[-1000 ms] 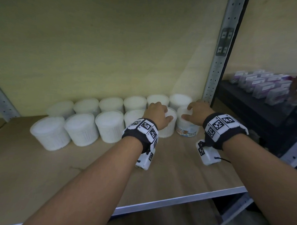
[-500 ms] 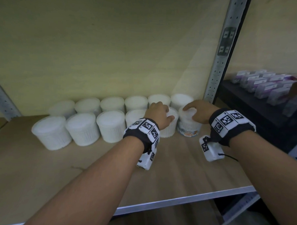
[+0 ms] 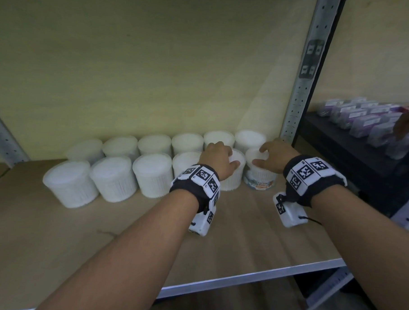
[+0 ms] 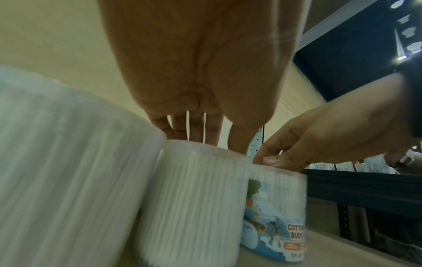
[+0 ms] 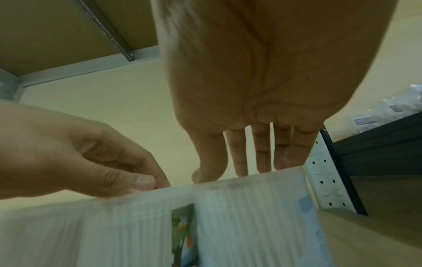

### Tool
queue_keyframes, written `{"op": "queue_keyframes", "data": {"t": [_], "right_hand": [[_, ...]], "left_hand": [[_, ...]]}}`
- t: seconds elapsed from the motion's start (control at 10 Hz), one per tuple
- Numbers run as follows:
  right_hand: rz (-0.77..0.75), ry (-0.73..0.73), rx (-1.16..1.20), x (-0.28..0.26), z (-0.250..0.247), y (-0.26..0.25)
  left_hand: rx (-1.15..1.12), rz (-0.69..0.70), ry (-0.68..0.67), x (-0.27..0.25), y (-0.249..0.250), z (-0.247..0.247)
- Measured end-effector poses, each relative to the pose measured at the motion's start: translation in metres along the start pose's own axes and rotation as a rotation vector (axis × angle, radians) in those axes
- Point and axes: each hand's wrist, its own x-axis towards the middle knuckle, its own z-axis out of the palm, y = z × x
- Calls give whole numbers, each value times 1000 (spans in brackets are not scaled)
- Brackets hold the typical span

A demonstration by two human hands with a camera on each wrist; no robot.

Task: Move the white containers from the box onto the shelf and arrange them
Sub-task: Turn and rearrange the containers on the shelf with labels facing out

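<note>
Two rows of white containers (image 3: 113,183) stand on the wooden shelf (image 3: 242,238) against the back wall. My left hand (image 3: 218,159) grips the lid of a front-row white container (image 3: 232,182) from above, its fingers (image 4: 196,133) and thumb curled down onto the rim. At the row's right end, touching it, is the labelled "cotton buds" container (image 3: 260,178) (image 4: 278,207). My right hand (image 3: 272,156) (image 5: 230,171) holds that one from above, thumb on the near rim and fingers over the far rim.
A perforated metal upright (image 3: 300,93) stands right behind the labelled container. Beyond it a dark shelf (image 3: 335,141) carries purple packets (image 3: 364,117). The shelf's metal front edge (image 3: 252,277) runs below my forearms. Bare wood lies in front of the rows.
My right hand has moved from the side of the labelled container to over its lid. The left hand has stayed on the neighbouring container.
</note>
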Motion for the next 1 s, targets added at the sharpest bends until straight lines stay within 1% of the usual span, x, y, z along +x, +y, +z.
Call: {"op": "queue_keyframes", "data": {"t": [0.3,0.4,0.6,1.0], "right_hand": [[-51,-48,90,-5,-13,2],[-51,-17,112,-4,-11,3],[-23,6,30,-6,-1,0],[-40,-16,26,-5,-4,2]], "left_hand": [[-8,-7,-1,-1,2,0],[-7,-11,-3,-2,3,-1],[8,-12,-14,-2,3,-1],[23,-7,-20,-3,4,-1]]}}
